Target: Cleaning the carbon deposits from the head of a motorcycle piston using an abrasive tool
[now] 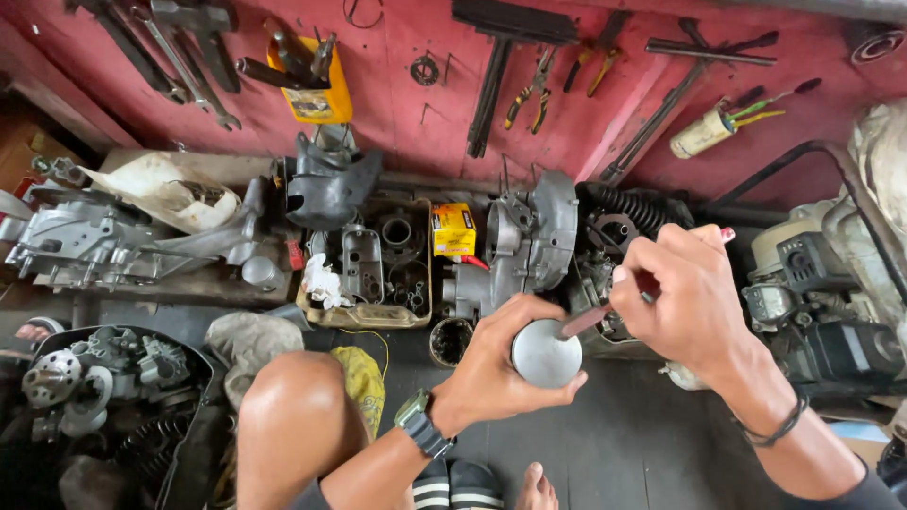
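Here the left hand (491, 364) cups a grey metal piston (545, 353), fingers wrapped round its skirt. The right hand (685, 297) pinches a red-handled tool (605, 312), tip touching the crown. Risk: the tip may skid off the smooth face toward the left fingers.

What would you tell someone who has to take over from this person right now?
Left hand: fingers wrapped round a round metal piston, flat top facing up, held above the dark floor.
Right hand: gripping a thin red-tipped tool, its end touching the piston's top edge.
Nearby: engine case and tray of parts ahead, small cup beside the left hand.
Done: piston is out and in hand.
Left: whatever the tool is doing at the edge looks underway; I cannot tell how far along.
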